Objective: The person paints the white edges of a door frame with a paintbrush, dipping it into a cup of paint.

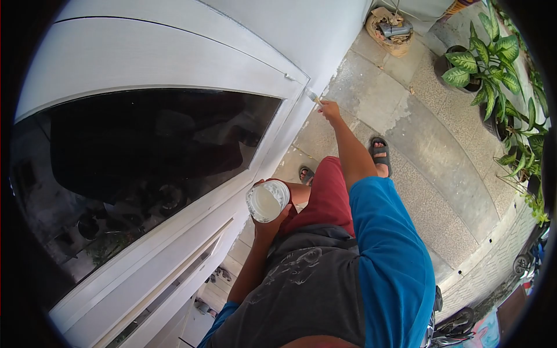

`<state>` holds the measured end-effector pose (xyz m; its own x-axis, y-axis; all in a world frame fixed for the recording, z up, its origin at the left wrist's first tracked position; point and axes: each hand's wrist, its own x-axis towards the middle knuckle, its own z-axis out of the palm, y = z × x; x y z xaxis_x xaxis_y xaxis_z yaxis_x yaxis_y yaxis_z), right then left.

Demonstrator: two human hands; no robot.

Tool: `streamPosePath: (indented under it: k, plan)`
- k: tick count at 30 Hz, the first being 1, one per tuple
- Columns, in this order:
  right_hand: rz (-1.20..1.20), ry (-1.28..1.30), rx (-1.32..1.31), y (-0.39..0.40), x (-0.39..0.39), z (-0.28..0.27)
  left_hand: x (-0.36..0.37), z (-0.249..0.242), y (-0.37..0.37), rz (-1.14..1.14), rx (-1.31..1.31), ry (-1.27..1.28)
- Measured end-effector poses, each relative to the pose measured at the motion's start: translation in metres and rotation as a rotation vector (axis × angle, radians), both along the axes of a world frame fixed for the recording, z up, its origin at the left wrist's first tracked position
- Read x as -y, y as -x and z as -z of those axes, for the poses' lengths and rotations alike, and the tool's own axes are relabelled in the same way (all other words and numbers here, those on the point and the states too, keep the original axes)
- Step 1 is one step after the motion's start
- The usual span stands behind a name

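My right hand [330, 110] is stretched out with its fingers closed round the handle of a paintbrush [314, 97]. The brush's bristles meet the white wall edge [303, 107] beside the window frame. Close to my body, my left hand [272, 223] is wrapped round a white tub [278, 190] of pale paint. Paint smears mark the tub's inner wall and rim. Part of the left hand is hidden behind the tub. A dark glass pane [162, 139] in a white frame lies to the left of both hands.
Stone paving [400, 133] with pale spots runs beneath my sandalled feet. A bag of debris [391, 32] stands at the wall's far end. Potted leafy plants [487, 64] line the right side. Motorbikes are parked at the lower right, and an open louvre [191, 261] is at lower left.
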<state>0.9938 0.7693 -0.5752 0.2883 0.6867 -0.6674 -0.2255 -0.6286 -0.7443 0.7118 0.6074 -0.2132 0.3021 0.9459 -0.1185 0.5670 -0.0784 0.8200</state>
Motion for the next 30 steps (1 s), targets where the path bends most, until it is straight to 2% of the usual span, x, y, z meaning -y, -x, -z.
streamPosePath:
  k: [2,5,7,8,10,11,13,14,16,18,20,23,26,28,30]
  plan:
    - [0.016,-0.003,0.077,0.004,-0.003,-0.006,0.004,0.004,0.004,0.025,-0.06,-0.026]
    - [0.055,-0.131,0.119,0.006,-0.005,-0.062,0.007,0.002,0.004,-0.007,-0.055,0.048]
    - [-0.009,-0.217,-0.036,-0.001,0.0,-0.09,0.004,-0.005,-0.003,-0.02,-0.012,0.014]
    - [-0.007,-0.218,-0.032,-0.007,0.002,-0.097,0.003,-0.01,-0.007,-0.018,-0.009,0.013]
    - [-0.008,-0.318,-0.386,-0.018,0.005,-0.109,0.003,-0.019,-0.015,-0.104,0.16,0.087]
    - [-0.01,-0.32,-0.384,-0.022,0.002,-0.104,0.004,-0.014,-0.011,-0.105,0.162,0.085]
    - [0.0,-0.272,-0.536,-0.021,-0.002,-0.079,0.01,-0.001,0.006,-0.012,-0.064,0.028]
    - [-0.002,-0.274,-0.536,-0.018,0.0,-0.064,0.013,-0.001,0.005,-0.013,-0.064,0.026]
    - [0.068,-0.053,-0.355,-0.011,0.0,-0.036,0.015,-0.001,0.001,-0.078,-0.032,0.022]
    - [0.099,-0.001,-0.284,-0.007,-0.004,-0.028,0.017,-0.004,-0.005,-0.104,-0.021,0.034]
    - [0.125,0.06,-0.212,-0.002,-0.006,-0.028,0.02,-0.006,-0.004,-0.135,-0.011,0.055]
    - [0.081,-0.087,-0.088,-0.011,-0.009,-0.062,0.021,-0.003,0.001,-0.099,-0.074,0.032]
    - [0.001,-0.234,-0.215,-0.022,0.002,-0.088,0.023,0.001,0.007,-0.049,-0.103,0.041]
    - [0.046,-0.25,-0.556,-0.028,0.005,-0.085,0.022,0.001,0.006,-0.065,-0.074,0.046]
    - [0.06,-0.207,-0.554,-0.024,0.002,-0.071,0.022,-0.003,0.002,-0.053,-0.068,0.033]
